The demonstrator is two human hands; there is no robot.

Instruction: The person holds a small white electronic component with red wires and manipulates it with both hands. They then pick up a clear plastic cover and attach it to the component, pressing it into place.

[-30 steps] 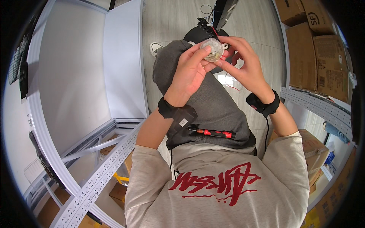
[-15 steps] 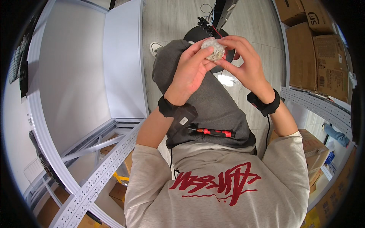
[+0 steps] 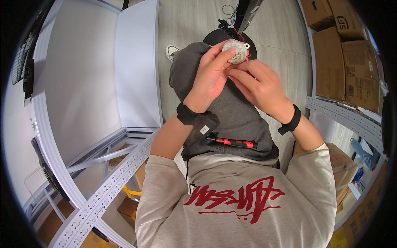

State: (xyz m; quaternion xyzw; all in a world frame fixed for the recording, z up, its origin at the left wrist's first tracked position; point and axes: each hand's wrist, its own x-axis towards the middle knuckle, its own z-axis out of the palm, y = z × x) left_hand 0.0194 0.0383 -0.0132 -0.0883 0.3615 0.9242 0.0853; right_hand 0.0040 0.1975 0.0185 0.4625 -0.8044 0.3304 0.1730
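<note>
My left hand grips a round, whitish translucent disc-shaped part, the thumb lying across its face and the fingers behind. A red wire runs close by its far edge, beside a small white ring. Just below the disc, my right hand has its thumb and fingertips pinched together beside my left fingers. Anything in that pinch is too small or hidden to make out. On my lap rests a red and black screwdriver, its tip pointing left.
Beyond my hands is a round black base with a dark upright panel and cables. White metal shelving stands on the left. Cardboard boxes fill a rack on the right. Another person's leg shows at the far right.
My right hand has left the disc's right edge and dropped lower, its fingers now pinched together. The disc stays in my left hand, shifted slightly right.
</note>
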